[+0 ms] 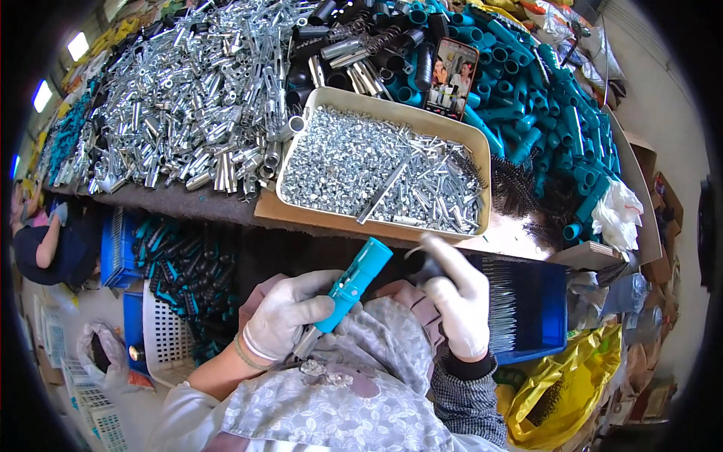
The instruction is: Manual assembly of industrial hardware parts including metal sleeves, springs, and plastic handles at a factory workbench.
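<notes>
Though tilted, tube (355,283) in L hand (286,315)

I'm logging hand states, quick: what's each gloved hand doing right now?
Left hand: closed, holding a teal plastic tube with a silver metal end.
Right hand: fingers bent at a dark rounded piece; grip cannot be told.

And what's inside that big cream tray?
Mostly small silvery metal pieces, with longer metal pins toward the right. They cover the bottom of the tray, so it's hidden.

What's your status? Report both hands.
White-gloved left hand grips teal plastic-looking tube. White-gloved right hand apart, hold unclear. Cream rectangular tray ahead of both.
</notes>
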Available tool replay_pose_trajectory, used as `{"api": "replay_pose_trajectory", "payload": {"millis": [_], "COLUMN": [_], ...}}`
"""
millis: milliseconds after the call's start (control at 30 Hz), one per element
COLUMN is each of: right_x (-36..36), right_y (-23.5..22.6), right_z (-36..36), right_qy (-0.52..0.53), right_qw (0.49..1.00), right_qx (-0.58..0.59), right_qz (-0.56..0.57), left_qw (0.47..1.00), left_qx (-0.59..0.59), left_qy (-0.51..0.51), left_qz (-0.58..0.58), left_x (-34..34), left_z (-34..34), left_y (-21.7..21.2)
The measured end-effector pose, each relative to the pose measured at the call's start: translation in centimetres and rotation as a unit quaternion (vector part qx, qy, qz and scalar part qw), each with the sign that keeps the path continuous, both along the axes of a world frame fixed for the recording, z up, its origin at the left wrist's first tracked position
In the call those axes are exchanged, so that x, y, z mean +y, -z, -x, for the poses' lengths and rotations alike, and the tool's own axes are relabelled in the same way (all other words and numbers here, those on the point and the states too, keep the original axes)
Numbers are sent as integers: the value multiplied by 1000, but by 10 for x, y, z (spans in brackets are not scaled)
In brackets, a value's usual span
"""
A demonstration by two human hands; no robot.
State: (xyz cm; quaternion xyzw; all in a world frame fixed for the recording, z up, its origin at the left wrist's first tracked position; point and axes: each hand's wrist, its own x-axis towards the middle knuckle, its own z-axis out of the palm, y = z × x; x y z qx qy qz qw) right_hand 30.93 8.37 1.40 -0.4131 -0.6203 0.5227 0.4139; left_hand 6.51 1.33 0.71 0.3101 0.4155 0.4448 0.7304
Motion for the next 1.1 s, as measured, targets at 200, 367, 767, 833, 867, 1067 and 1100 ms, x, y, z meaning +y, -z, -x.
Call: {"api": "replay_pose_trajectory", "payload": {"millis": [200,367,767,833,867,1067,1100], "right_x": [-2,4,8,38,56,205,207], "right_y": [2,15,12,-6,-21,-6,-2], "right_z": [3,11,29,18,10,-35,-30], "right_qy": [85,56,-207,-337,-306,113,89], "right_qw": [988,997,938,906,920,702,697], "right_qx": [100,27,-53,-57,-89,-599,-630], "right_qz": [80,-39,-272,-249,-227,-369,-331], "left_qw": [993,993,911,900,901,874,875], "left_qx": [30,2,292,324,336,351,348], "left_qy": [113,119,85,90,94,89,86], "left_qz": [29,18,-278,-276,-257,-325,-324], "left_x": [3,1,4,3,3,5,4], "left_z": [-9,-13,-13,-11,-12,-17,-16], "left_y": [8,21,35,31,18,8,12]}}
